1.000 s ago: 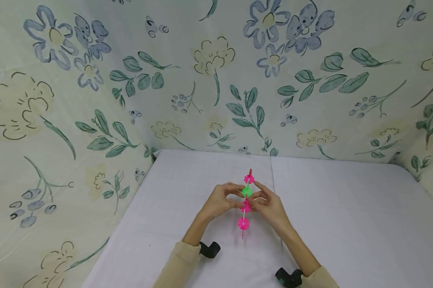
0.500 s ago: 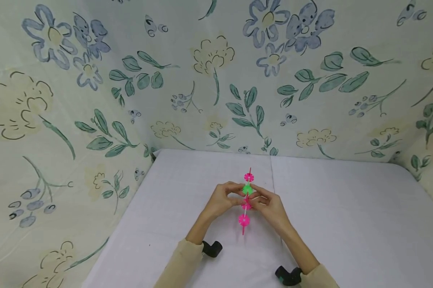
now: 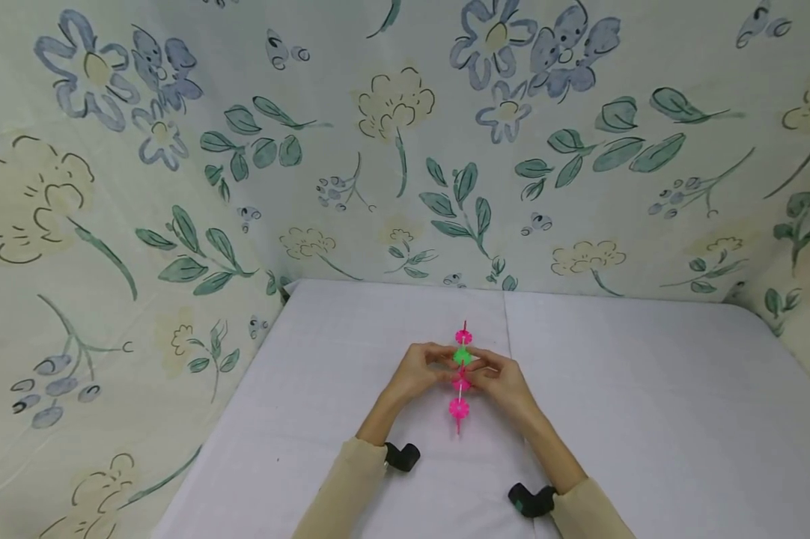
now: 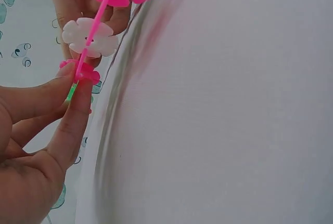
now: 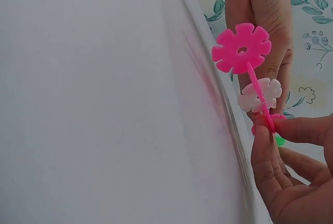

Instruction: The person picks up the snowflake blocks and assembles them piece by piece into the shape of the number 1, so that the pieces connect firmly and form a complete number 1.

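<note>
A chain of slotted plastic flower discs runs away from the person between the two hands. In the head view its near end shows a pink disc (image 3: 459, 408), and farther along come a green disc (image 3: 462, 355) and a small-looking pink disc (image 3: 463, 337). A white disc (image 4: 83, 38) slots in crosswise near the held part. The left hand (image 3: 415, 372) pinches the chain's middle between thumb and fingers, at a pink disc (image 4: 88, 73). From the other side the right hand (image 3: 509, 385) pinches the same stretch. Fingertips partly cover the joint there.
A white cloth covers the table (image 3: 647, 389), with a crease running down its middle. Floral fabric (image 3: 351, 180) hangs behind and at the sides. Black wrist pieces (image 3: 403, 457) jut from beige sleeves (image 3: 340, 486).
The chain's near end has swung slightly away from the person and a little right. Both forearms have shifted slightly inward, while the two hands keep their pinch on the middle.
</note>
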`<state>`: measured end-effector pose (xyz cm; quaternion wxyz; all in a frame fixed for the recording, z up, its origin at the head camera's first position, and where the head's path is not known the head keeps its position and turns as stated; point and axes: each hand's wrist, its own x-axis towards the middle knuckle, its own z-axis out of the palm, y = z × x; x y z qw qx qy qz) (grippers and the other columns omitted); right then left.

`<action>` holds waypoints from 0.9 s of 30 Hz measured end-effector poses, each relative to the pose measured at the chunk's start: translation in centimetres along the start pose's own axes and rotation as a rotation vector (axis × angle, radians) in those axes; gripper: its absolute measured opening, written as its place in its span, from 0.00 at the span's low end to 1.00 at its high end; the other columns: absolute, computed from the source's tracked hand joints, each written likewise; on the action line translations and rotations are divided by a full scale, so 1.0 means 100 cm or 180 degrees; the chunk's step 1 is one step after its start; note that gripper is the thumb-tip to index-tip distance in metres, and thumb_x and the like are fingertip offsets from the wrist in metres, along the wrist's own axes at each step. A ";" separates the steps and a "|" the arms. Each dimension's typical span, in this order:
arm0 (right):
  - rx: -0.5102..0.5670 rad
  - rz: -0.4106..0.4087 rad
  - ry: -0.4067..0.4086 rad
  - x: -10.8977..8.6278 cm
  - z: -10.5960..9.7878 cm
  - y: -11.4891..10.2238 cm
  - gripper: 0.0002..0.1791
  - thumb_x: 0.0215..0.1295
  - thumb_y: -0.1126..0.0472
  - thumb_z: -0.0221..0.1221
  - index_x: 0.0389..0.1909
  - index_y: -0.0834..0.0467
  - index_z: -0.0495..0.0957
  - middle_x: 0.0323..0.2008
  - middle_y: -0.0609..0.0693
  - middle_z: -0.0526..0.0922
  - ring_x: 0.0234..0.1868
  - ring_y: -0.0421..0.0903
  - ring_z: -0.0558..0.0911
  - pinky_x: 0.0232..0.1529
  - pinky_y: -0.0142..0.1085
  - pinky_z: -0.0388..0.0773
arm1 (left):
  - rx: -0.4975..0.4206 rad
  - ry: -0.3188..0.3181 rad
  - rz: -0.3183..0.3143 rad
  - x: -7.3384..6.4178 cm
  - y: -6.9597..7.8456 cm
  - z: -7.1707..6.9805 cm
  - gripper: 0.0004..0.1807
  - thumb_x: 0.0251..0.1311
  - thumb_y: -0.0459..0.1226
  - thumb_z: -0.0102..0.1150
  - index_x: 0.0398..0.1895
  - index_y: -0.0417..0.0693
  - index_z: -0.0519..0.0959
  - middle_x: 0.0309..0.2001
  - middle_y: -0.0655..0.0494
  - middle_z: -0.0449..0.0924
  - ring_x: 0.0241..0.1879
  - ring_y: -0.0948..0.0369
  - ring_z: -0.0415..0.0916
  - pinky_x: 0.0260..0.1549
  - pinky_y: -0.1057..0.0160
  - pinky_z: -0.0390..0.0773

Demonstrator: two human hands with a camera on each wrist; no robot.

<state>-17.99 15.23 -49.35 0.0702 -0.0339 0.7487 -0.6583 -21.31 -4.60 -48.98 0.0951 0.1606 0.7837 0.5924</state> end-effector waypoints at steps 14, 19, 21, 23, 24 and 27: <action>-0.0051 0.0150 -0.0156 0.001 0.001 0.001 0.30 0.67 0.72 0.63 0.70 0.71 0.69 0.46 0.67 0.80 0.36 0.40 0.84 0.40 0.34 0.88 | 0.0522 -0.0165 -0.0194 0.001 -0.004 0.001 0.24 0.55 0.24 0.73 0.58 0.38 0.84 0.43 0.48 0.89 0.47 0.57 0.85 0.55 0.57 0.79; -0.0145 0.0228 -0.0169 0.000 0.000 0.002 0.30 0.68 0.70 0.64 0.70 0.68 0.70 0.46 0.65 0.81 0.37 0.43 0.86 0.40 0.35 0.88 | 0.0604 -0.0050 -0.0220 -0.003 0.000 -0.002 0.23 0.54 0.25 0.74 0.56 0.37 0.85 0.46 0.46 0.86 0.47 0.55 0.84 0.53 0.56 0.80; -0.0200 0.0241 -0.0185 -0.001 0.000 0.001 0.30 0.69 0.68 0.64 0.70 0.67 0.70 0.47 0.64 0.81 0.38 0.44 0.87 0.41 0.35 0.88 | 0.0615 -0.0011 -0.0218 -0.005 0.001 -0.006 0.22 0.55 0.25 0.72 0.56 0.36 0.85 0.46 0.45 0.86 0.47 0.54 0.84 0.53 0.57 0.80; -0.0265 0.0230 -0.0212 -0.002 -0.002 0.000 0.29 0.70 0.67 0.63 0.71 0.66 0.70 0.47 0.64 0.81 0.39 0.46 0.88 0.42 0.36 0.88 | 0.0611 0.0008 -0.0223 -0.008 0.002 -0.011 0.21 0.57 0.26 0.71 0.56 0.36 0.85 0.45 0.44 0.86 0.47 0.54 0.84 0.52 0.58 0.80; -0.0285 0.0208 -0.0232 -0.003 -0.003 -0.001 0.29 0.70 0.67 0.63 0.70 0.66 0.70 0.48 0.65 0.81 0.39 0.47 0.88 0.42 0.36 0.88 | 0.0628 0.0013 -0.0231 -0.009 0.001 -0.014 0.20 0.58 0.27 0.71 0.56 0.37 0.85 0.45 0.44 0.86 0.47 0.54 0.83 0.51 0.59 0.80; -0.0416 0.0145 -0.0258 -0.007 -0.008 -0.005 0.27 0.73 0.65 0.62 0.70 0.67 0.70 0.50 0.66 0.81 0.41 0.50 0.89 0.43 0.36 0.88 | 0.0672 -0.0004 -0.0285 -0.013 0.002 -0.027 0.20 0.62 0.32 0.71 0.58 0.39 0.84 0.48 0.44 0.86 0.51 0.53 0.82 0.51 0.57 0.81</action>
